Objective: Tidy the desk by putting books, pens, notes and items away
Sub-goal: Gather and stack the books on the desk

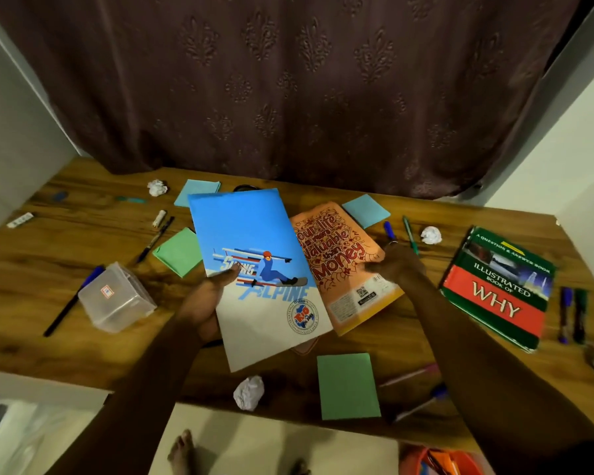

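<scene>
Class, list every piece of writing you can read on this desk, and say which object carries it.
"ALPINE", with a word above it partly hidden by the left hand: blue notebook.
"Your life is more Valuable than Money": orange notebook.
"A QUESTION & ANSWER BOOK", "ILLUSTRATED BOOK OF WHY": green and red book.
Too small to read: the blue notebook's round stamp, the orange notebook's fine print, the sticker on the clear box.

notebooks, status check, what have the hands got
Left hand grips blue notebook at its left edge. Right hand pinches orange notebook; blue one overlaps it. Green note, crumpled paper loose in front.
</scene>
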